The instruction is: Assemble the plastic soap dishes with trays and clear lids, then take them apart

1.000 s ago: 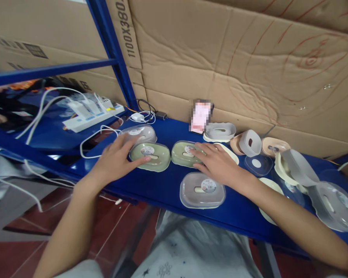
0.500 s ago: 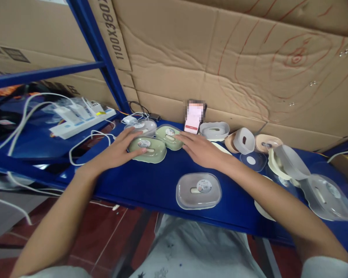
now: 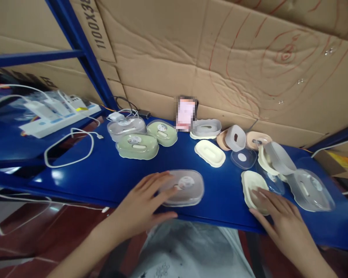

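Observation:
My left hand [image 3: 149, 199] is open, with spread fingers over the left end of a grey soap box [image 3: 194, 195] with a clear lid and a round label. Its fingertips seem to touch the lid. At the right, my right hand [image 3: 281, 216] has its fingers stretched out over the near end of a cream oval tray [image 3: 251, 183], partly covering it. Another cream tray [image 3: 210, 153] lies farther back. Two green lidded boxes, one in front [image 3: 137, 148] and one behind it [image 3: 164, 135], stand at the left beside a grey lidded box [image 3: 117, 129].
A phone [image 3: 186, 114] leans against the cardboard wall [image 3: 156, 58]. Along the right lie grey box parts [image 3: 278, 158], a clear lid [image 3: 243, 159], peach parts [image 3: 258, 139] and a lidded grey box [image 3: 310, 193]. A power strip [image 3: 58, 119] and white cables are at the left.
Both hands have come away from the green boxes at the back. My left hand moved nearer, onto the front grey box; my right hand moved right to the cream tray. The view shifted slightly.

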Motion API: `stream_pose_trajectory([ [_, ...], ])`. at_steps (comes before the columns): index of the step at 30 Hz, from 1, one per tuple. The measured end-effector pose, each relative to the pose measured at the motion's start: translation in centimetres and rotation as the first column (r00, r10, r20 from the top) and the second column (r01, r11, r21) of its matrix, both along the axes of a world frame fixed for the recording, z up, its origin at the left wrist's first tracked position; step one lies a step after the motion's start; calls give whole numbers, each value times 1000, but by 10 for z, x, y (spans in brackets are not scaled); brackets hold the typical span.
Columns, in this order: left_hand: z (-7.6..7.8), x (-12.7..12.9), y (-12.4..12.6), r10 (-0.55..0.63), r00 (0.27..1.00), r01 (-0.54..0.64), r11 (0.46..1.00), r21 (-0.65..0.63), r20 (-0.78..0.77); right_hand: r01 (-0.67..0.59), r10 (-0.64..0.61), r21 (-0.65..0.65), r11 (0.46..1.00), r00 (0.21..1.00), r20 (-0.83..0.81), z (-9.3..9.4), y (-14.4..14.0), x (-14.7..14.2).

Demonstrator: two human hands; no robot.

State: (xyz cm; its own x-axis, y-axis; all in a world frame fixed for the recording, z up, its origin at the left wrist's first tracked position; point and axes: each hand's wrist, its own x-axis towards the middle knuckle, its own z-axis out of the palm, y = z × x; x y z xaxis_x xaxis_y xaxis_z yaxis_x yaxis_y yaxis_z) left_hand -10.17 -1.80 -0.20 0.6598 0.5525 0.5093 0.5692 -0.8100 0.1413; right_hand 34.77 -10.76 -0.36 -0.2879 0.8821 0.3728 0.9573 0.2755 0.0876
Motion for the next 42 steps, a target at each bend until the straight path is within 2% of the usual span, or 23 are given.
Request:
stream_pose_trajectory([
  [2, -1, -15, 5, 105, 994, -107, 993, 54, 39, -9, 8, -28, 1000, 999, -37, -15, -15, 0],
  [4, 0, -32, 9, 176, 983, -181, 978, 108, 56, -64, 57, -83, 995, 995, -80, -20, -21, -8],
  [7, 4, -39, 5, 258, 963, -267, 949, 166, 75, -190, 168, -197, 962, 978, -122, -11, -13, -28],
  [9, 5, -26, -5, 263, 958, -282, 937, 204, 117, -273, 240, -229, 934, 957, -164, -1, 3, -41],
  [10, 6, -14, -10, 224, 965, -250, 944, 214, 137, -307, 269, -217, 927, 945, -185, 4, 14, -46],
  [12, 5, 15, -18, 71, 990, -92, 979, 182, 118, -351, 315, -171, 921, 926, -209, 12, 42, -52],
  [14, 4, 44, -20, -90, 996, 89, 992, 92, 5, -364, 337, -141, 921, 924, -181, 18, 74, -54],
  [17, 0, 68, -13, -197, 973, 193, 980, -43, -123, -279, 272, -78, 957, 959, -81, 25, 122, -51],
  [20, -3, 68, -4, -216, 974, 202, 966, -162, -73, -81, 83, 35, 996, 995, -60, 30, 159, -49],
  [23, -5, 57, -1, -215, 976, 214, 947, -241, 23, 88, -73, 119, 989, 989, -126, 28, 181, -46],
  [27, -7, 52, -1, -210, 974, 227, 930, -289, 88, 134, -96, 207, 969, 978, -187, 17, 195, -33],
  [30, -9, 53, -2, -176, 977, 204, 939, -277, 124, 68, -26, 223, 972, 982, -186, 16, 195, -23],
  [33, -10, 53, -3, -139, 977, 181, 943, -279, 165, -75, 112, 216, 974, 980, -165, 28, 177, -23],
  [35, -10, 53, -4, -116, 976, 167, 942, -291, 183, -213, 242, 195, 957, 961, -136, 39, 156, -31],
  [38, -11, 52, -5, -89, 979, 140, 946, -293, 182, -396, 416, 167, 903, 902, -114, 50, 117, -44],
  [40, -12, 51, -5, -93, 980, 141, 948, -286, 175, -434, 461, 192, 880, 878, -128, 49, 94, -48],
  [42, -12, 51, -6, -118, 978, 165, 942, -292, 170, -414, 456, 227, 881, 873, -176, 42, 75, -48],
])
